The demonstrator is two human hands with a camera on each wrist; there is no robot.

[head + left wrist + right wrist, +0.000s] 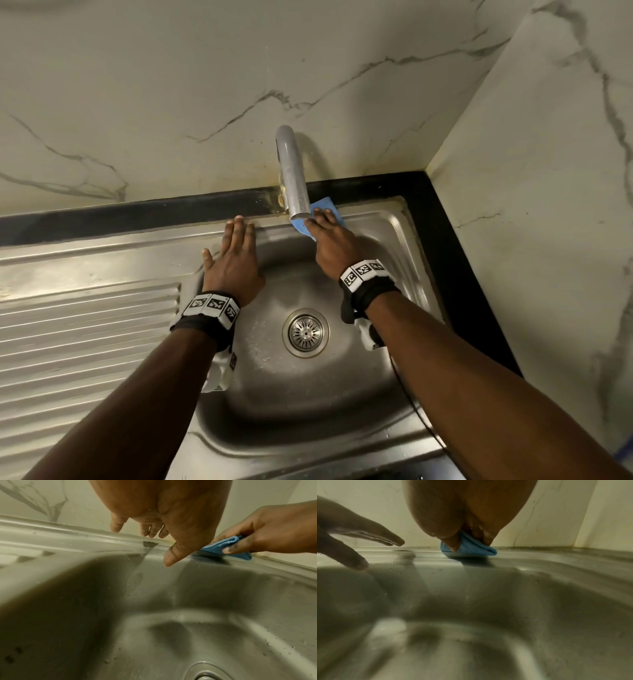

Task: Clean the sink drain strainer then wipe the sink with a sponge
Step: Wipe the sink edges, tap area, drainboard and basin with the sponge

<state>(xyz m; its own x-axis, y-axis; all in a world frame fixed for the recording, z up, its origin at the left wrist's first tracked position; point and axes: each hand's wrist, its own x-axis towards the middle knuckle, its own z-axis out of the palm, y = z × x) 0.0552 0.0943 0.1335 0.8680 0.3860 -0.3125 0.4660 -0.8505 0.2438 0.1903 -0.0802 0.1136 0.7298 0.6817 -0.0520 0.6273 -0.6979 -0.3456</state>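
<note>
The steel sink (274, 383) has its round drain strainer (306, 333) seated in the bowl's floor. My right hand (330, 236) grips a folded blue sponge cloth (323, 209) and presses it on the sink's back rim, just under the tap's spout. In the wrist views the cloth (221, 547) (471, 547) sits pinched between thumb and fingers on the rim. My left hand (236, 250) lies flat with straight fingers on the back left rim of the bowl, holding nothing. The strainer's edge (205, 674) shows at the bottom of the left wrist view.
A chrome tap (291, 171) arches from the back wall over the rim. A ribbed draining board (85, 342) lies to the left. A black counter edge (455, 246) frames the sink, with marble walls (531, 171) behind and to the right.
</note>
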